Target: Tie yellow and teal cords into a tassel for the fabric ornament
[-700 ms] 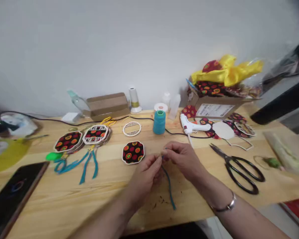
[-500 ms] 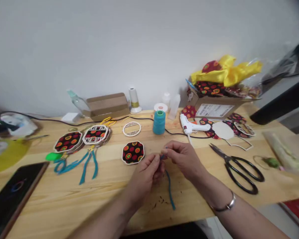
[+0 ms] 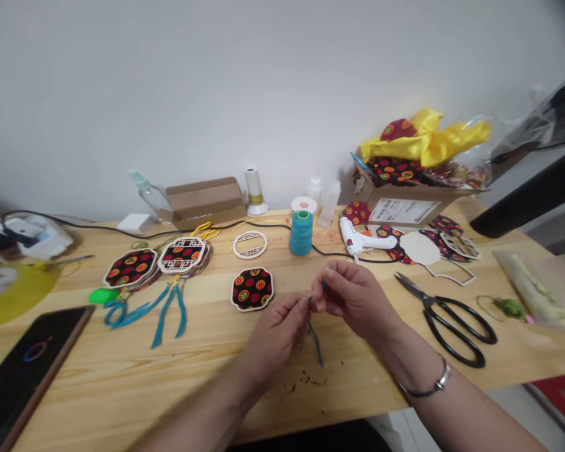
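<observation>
My left hand (image 3: 280, 329) pinches a blue-teal thread bundle (image 3: 317, 348), whose loose end hangs below the fingers. Close beside it, my right hand (image 3: 353, 295) is closed on the upper part of the same thread, mostly hidden by the fingertips. Just left of my hands lies a fabric-covered piece (image 3: 252, 289), black with red and orange flowers and a pale scalloped rim. Behind the hands stands a spool of teal thread (image 3: 301, 233). A round wooden lattice frame (image 3: 250, 245) rests flat to the spool's left.
Large black-handled scissors (image 3: 452, 320) and a white glue gun (image 3: 365, 238) lie to the right. At left are stacked ornaments (image 3: 182, 256) with teal tassels (image 3: 168, 314) and a phone (image 3: 32, 370). A cardboard box (image 3: 405, 204) holding fabric stands at the back right.
My right hand has shifted slightly right and turned, its fingers a little higher. The hanging thread end is shorter below my hands.
</observation>
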`<state>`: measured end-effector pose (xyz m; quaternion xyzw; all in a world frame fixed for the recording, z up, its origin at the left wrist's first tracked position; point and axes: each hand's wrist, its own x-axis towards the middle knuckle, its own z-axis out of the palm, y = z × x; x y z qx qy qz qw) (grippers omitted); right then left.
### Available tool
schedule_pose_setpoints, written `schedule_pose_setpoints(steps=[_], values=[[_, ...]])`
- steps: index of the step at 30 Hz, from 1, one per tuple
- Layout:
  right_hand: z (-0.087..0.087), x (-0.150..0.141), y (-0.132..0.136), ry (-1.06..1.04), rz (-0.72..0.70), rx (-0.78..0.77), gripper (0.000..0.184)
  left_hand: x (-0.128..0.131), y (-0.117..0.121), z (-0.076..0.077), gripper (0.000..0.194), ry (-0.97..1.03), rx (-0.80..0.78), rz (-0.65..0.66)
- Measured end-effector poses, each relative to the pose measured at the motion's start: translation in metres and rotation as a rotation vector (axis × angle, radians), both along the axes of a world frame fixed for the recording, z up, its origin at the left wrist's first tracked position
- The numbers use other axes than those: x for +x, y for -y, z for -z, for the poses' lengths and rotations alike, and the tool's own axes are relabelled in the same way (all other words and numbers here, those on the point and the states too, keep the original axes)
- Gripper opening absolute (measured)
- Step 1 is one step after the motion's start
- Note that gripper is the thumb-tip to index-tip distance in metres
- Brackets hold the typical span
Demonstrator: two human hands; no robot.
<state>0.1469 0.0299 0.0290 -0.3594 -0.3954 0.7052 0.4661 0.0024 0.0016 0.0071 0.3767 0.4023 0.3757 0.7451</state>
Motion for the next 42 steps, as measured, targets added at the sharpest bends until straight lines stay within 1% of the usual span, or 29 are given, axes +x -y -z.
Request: schedule_pose_setpoints(steps=[3,5,8,9,11,12,13,14,15,17,19,20,22,24,25,27,29,32,35,39,42], values=[[-0.007,0.006,-0.002,-0.049,0.102,0.064,0.022,0.0,-0.001,0.004,0.027,0.014,-0.047,-0.065],[-0.014,0.01,-0.003,-0.066,0.15,0.099,0.021,-0.001,-0.002,0.006,0.025,-0.006,-0.042,-0.117],[-0.027,0.018,-0.004,-0.061,0.222,0.174,0.021,-0.003,-0.003,0.007,0.022,-0.071,0.02,-0.196],[-0.031,0.02,-0.004,-0.053,0.249,0.206,0.021,-0.003,-0.004,0.006,0.021,-0.102,0.051,-0.24],[-0.037,0.024,-0.005,-0.035,0.297,0.273,0.021,-0.004,-0.004,0.003,0.028,-0.162,0.128,-0.358],[-0.039,0.025,-0.006,-0.024,0.32,0.303,0.021,-0.005,-0.004,0.001,0.03,-0.173,0.162,-0.412],[-0.039,0.026,-0.006,-0.006,0.338,0.327,0.02,-0.005,-0.003,-0.001,0.029,-0.163,0.178,-0.439],[-0.038,0.026,-0.007,0.02,0.354,0.344,0.019,-0.005,-0.003,-0.002,0.022,-0.13,0.163,-0.418],[-0.037,0.025,-0.007,0.056,0.364,0.354,0.018,-0.005,-0.002,-0.004,0.018,-0.083,0.123,-0.353],[-0.031,0.023,-0.005,0.163,0.363,0.357,0.017,-0.005,0.0,-0.005,0.022,0.018,0.0,-0.139],[-0.026,0.017,0.001,0.316,0.33,0.36,0.016,-0.005,0.001,-0.006,0.027,0.093,-0.107,0.065],[-0.023,0.014,0.006,0.406,0.303,0.371,0.016,-0.005,0.001,-0.006,0.03,0.128,-0.142,0.129],[-0.018,0.008,0.018,0.578,0.225,0.425,0.015,-0.006,0.001,-0.005,0.036,0.196,-0.192,0.174],[-0.013,0.003,0.032,0.693,0.105,0.51,0.013,-0.006,0.0,-0.003,0.037,0.24,-0.231,0.155],[-0.01,0.0,0.039,0.726,0.031,0.563,0.012,-0.007,-0.001,-0.003,0.037,0.245,-0.242,0.137],[-0.006,-0.003,0.051,0.745,-0.069,0.661,0.013,-0.006,-0.002,-0.001,0.033,0.219,-0.242,0.107],[-0.002,-0.006,0.059,0.755,-0.104,0.727,0.014,-0.006,-0.002,-0.001,0.028,0.165,-0.232,0.105],[-0.001,-0.008,0.067,0.789,-0.114,0.772,0.015,-0.006,-0.003,-0.003,0.029,0.089,-0.236,0.141],[-0.002,-0.009,0.071,0.831,-0.153,0.741,0.015,-0.005,-0.003,-0.003,0.027,0.058,-0.233,0.134],[-0.005,-0.007,0.076,0.882,-0.233,0.636,0.013,-0.005,-0.003,0.001,0.021,0.046,-0.189,0.043],[-0.006,-0.007,0.081,0.873,-0.316,0.576,0.01,-0.005,-0.004,0.005,0.02,0.05,-0.179,0.007]])
